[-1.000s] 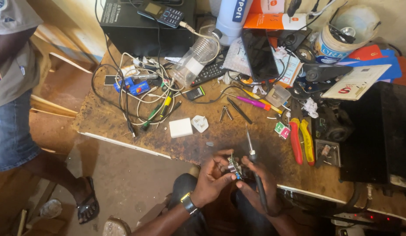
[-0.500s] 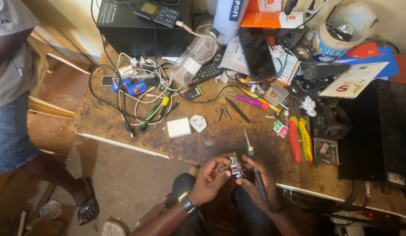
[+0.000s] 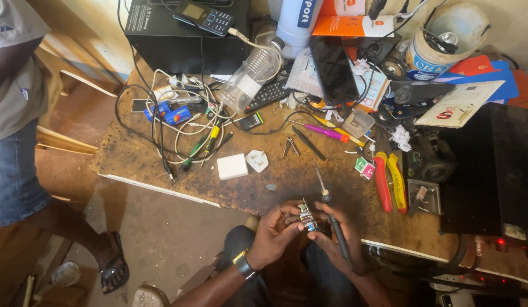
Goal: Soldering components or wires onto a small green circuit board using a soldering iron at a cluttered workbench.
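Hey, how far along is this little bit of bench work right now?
Done: tools are laid out, red and yellow pliers and tweezers on the workbench. In hand: left hand holds a small metal part; right hand holds a soldering iron beside it. What is left cannot be told.

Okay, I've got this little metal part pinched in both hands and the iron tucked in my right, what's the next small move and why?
Probably shift the soldering iron in the right hand so its tip swings down toward the small metal part. At present the tip points away over the workbench, while the left hand and right fingertips pinch the part, so the tip is well off it.
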